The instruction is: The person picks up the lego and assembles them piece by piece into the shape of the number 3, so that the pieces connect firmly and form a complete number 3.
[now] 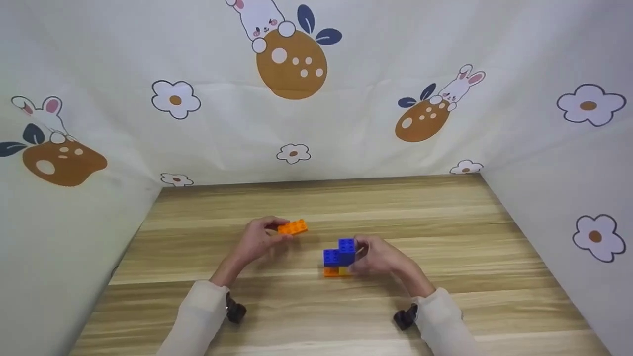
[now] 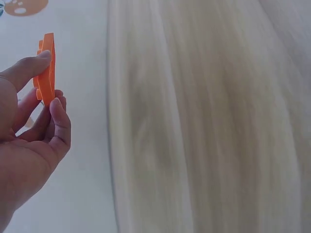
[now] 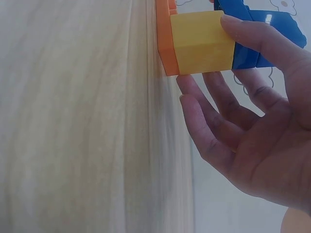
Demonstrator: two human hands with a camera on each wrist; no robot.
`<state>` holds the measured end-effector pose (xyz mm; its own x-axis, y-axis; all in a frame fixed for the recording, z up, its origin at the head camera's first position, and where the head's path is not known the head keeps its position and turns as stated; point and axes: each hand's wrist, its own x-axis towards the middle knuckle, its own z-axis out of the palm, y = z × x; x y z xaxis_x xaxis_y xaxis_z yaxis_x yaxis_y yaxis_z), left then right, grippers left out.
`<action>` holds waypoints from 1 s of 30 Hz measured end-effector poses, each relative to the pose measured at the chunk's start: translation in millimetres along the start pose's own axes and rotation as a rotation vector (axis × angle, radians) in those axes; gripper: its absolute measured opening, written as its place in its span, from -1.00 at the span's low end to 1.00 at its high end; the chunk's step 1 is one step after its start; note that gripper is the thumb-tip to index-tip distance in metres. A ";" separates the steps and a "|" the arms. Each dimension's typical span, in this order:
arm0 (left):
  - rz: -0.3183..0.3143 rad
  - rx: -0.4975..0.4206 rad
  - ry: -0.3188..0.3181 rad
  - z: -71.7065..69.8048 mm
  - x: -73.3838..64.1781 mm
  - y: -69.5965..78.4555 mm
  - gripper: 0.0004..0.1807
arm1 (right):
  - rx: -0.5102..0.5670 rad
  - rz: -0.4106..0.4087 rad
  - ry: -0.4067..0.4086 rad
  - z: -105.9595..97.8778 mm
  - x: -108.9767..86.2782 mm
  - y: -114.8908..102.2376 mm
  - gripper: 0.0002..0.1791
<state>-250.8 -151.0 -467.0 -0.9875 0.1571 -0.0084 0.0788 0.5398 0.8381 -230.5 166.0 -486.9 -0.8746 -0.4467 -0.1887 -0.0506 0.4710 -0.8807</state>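
Between thumb and fingers, my left hand [image 1: 258, 241] pinches a flat orange building brick [image 1: 293, 227] with studs on one face. In the left wrist view this orange brick [image 2: 46, 68] is seen edge-on, raised off the table. My right hand [image 1: 381, 254] grips a small stack of bricks from its right side. The stack has blue bricks [image 1: 346, 245] on top, a yellow brick [image 3: 204, 42] below them and an orange brick [image 3: 167, 48] at the bottom. In the right wrist view the thumb lies against the yellow and blue bricks. The two hands are apart, the left one farther back.
The wood-grain table [image 1: 316, 321] spreads under both hands. A pale curtain [image 1: 222, 138] printed with rabbits and flowers surrounds it at the back and sides. A dark wrist camera [image 1: 236, 310] sits at the left cuff, another camera [image 1: 405, 318] at the right cuff.
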 end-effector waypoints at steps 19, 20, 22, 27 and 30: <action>0.119 -0.038 -0.137 22.3 -20.7 51.5 -0.59 | 0.000 -0.008 0.000 -0.1 -0.7 -1.2 -0.63; 0.132 -0.036 -0.144 23.5 -21.3 52.6 -0.59 | -0.002 -0.015 -0.002 -0.3 -0.6 -1.2 -0.62; 0.156 -0.035 -0.155 25.7 -21.9 54.3 -0.59 | -0.003 -0.026 -0.005 -0.6 -0.2 -1.2 -0.62; 0.161 -0.038 -0.183 31.0 -21.9 56.9 -0.59 | -0.015 -0.053 -0.012 -1.6 0.2 -1.1 -0.62; 0.147 -0.068 -0.210 35.3 -22.2 58.9 -0.59 | -0.016 -0.047 -0.015 -2.5 -0.2 -0.8 -0.61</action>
<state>-219.4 -93.5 -436.7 -0.9156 0.4020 0.0094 0.2033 0.4427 0.8733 -231.5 167.6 -485.1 -0.8637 -0.4801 -0.1534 -0.0996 0.4611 -0.8818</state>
